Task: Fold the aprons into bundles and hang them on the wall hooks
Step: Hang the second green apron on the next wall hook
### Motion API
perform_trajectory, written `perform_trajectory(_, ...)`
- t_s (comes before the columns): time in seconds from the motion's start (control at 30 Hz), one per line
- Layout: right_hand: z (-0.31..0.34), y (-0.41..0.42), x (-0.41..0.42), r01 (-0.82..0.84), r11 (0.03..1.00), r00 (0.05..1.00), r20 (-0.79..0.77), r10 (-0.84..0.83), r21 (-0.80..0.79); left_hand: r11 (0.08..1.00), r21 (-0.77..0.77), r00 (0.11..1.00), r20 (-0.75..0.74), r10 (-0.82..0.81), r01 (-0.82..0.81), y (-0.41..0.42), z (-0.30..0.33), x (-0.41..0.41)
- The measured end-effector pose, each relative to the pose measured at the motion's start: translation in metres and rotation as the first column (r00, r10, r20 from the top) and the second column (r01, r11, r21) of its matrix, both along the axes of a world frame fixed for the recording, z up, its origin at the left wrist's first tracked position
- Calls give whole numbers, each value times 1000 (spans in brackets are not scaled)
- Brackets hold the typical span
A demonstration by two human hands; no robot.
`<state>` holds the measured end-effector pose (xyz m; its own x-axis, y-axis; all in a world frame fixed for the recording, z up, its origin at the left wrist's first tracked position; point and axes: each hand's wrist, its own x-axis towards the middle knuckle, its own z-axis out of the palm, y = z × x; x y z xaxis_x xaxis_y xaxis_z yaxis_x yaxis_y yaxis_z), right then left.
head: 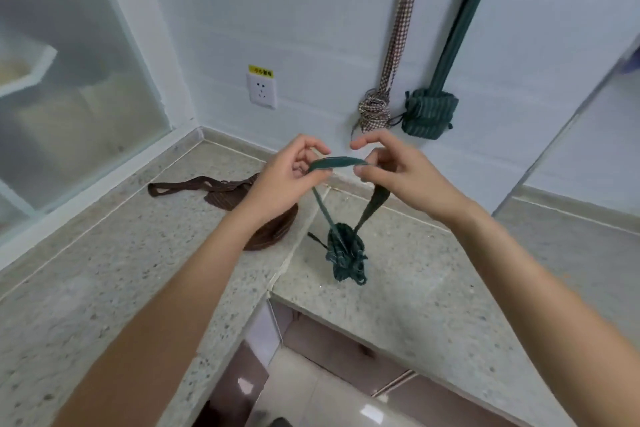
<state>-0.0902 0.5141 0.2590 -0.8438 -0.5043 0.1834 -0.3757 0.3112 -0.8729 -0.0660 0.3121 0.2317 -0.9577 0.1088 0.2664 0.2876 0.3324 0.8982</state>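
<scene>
Nearest, at 6 o'clock from the hands: a dark green striped cloth apron bundle (346,255), rolled tight, hanging over the speckled grey stone counter (104,281), possibly just brushing it. Soft, light, limp; no stiffness anywhere, so likely to sag and swing rather than hold shape. Best held by the flat green neck strap loop (337,162), never by the roll, which could loosen. Above it, left hand (289,172) pinching the strap's left end, right hand (393,170) pinching the right end, loop stretched open between them, both legs running down to the bundle. At 9 o'clock, lying on the counter: a brown striped cloth apron (235,196), partly rolled, strap trailing. Farthest, at 1 o'clock on the white wall: a brown-and-cream checked bundle (374,112) and a green striped bundle (429,114), both hanging by straps; hooks out of view.
</scene>
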Motion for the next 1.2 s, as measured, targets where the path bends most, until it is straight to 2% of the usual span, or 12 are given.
perform_trajectory(0.17,38,30,-34,35,988,999,27,-32,-150,1000,-17,982,-187,-28,25,44,37,-61)
perform_trajectory(0.3,63,42,-54,81,987,995,-37,-87,-140,998,-43,945,-321,-66,55,62,53,-101)
perform_trajectory(0.5,103,75,-77,241,923,960,-68,-273,-299,979,-111,783,-588,-204,172,98,84,-153)
perform_trajectory(0.63,122,98,-89,319,894,924,-104,-367,-315,959,-147,723,-631,-280,244,132,107,-185)
perform_trajectory(0.8,147,125,-113,413,827,860,-136,-492,-382,958,-57,727,-639,-251,281,175,132,-215)
perform_trajectory(0.9,162,140,-131,479,795,799,-191,-570,-371,952,-13,736,-631,-245,305,200,147,-235)
perform_trajectory(1.03,184,162,-156,584,715,706,-195,-681,-384,963,-32,730,-645,-225,269,231,168,-263)
perform_trajectory(1.2,204,184,-182,620,654,650,-184,-737,-433,979,-77,678,-711,-187,190,255,190,-290)
